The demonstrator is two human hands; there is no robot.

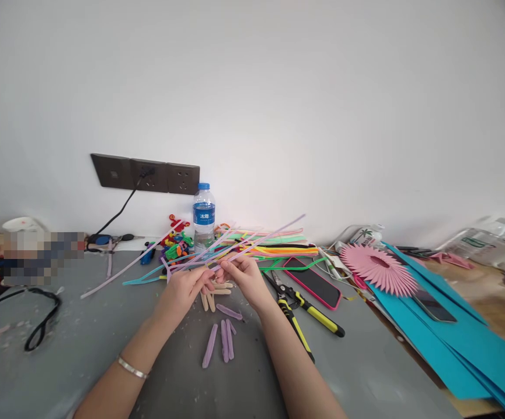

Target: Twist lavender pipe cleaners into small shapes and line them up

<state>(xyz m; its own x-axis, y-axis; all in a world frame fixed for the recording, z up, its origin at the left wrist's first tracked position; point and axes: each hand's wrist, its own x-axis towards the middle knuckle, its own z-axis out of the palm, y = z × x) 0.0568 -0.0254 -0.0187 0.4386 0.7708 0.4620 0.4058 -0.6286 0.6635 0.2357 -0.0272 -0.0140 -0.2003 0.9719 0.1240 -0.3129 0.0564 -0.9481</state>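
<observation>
Both hands meet over the middle of the grey table, pinching a long light-purple pipe cleaner [278, 233] that slants up to the right. My left hand [189, 289] has thumb and forefinger closed at its lower end. Close beside it, my right hand [244, 281] grips the same stem with thumb and fingers. The exact spot between the fingertips is partly hidden. Below the hands lie several short folded purple pipe-cleaner pieces [224, 340], and cream-coloured pieces [209, 301] sit just under the fingers. Behind spreads a pile of long pipe cleaners [278, 249] in many colours.
Yellow-and-black pliers [309, 314] and a pink-edged phone [313, 282] lie right of my hands. A water bottle [203, 218] stands at the wall. Blue card sheets [444, 343] and a pink folded-paper ring [379, 269] are at right, a black cord [43, 320] at left.
</observation>
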